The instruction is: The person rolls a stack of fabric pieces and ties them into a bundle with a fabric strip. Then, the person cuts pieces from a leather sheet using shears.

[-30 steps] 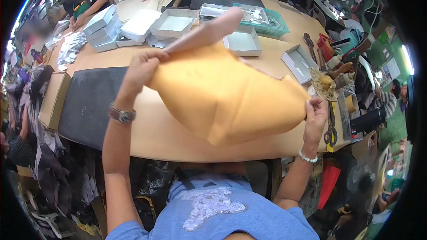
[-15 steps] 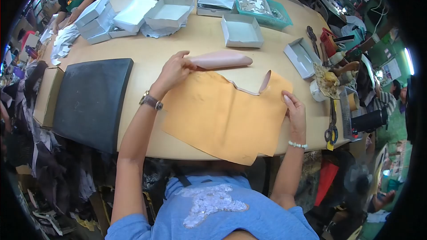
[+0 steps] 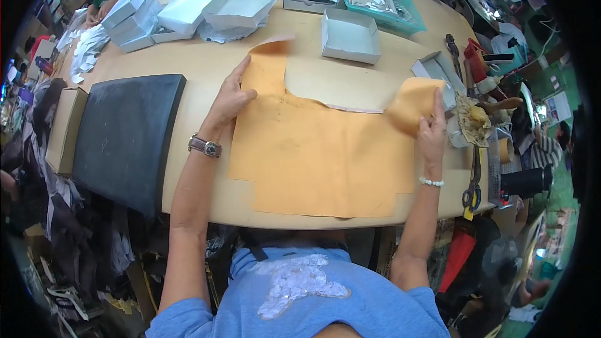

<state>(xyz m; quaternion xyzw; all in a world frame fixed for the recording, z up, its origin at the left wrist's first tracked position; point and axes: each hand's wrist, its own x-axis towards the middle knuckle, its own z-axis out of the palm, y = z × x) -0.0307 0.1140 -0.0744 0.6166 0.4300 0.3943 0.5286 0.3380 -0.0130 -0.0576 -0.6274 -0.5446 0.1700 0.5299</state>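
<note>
A large yellow-orange sheet (image 3: 313,156) with a cut-out along its far edge lies on the wooden table (image 3: 206,194) in front of me. Its far left flap bends up and shows a pale pink underside. My left hand (image 3: 233,97) rests at the sheet's left edge, fingers apart, index finger stretched along the flap. At the right, the other flap is raised and curled, blurred in part; my right hand (image 3: 432,131) is against it, index finger pointing up and the other fingers curled. Whether those fingers pinch the sheet is unclear.
A black board (image 3: 128,141) and a brown box (image 3: 66,131) lie at the left. Pale open boxes (image 3: 350,36) and a teal tray (image 3: 407,15) stand farther back. Scissors (image 3: 472,188), a cup with a crusted brush and a black cylinder (image 3: 526,183) are at the right. A co-worker's hands show at upper left.
The sheet now lies flatter and squarer to me, its left flap unfolded away from me. Both hands have moved to its side flaps, the right hand farther right.
</note>
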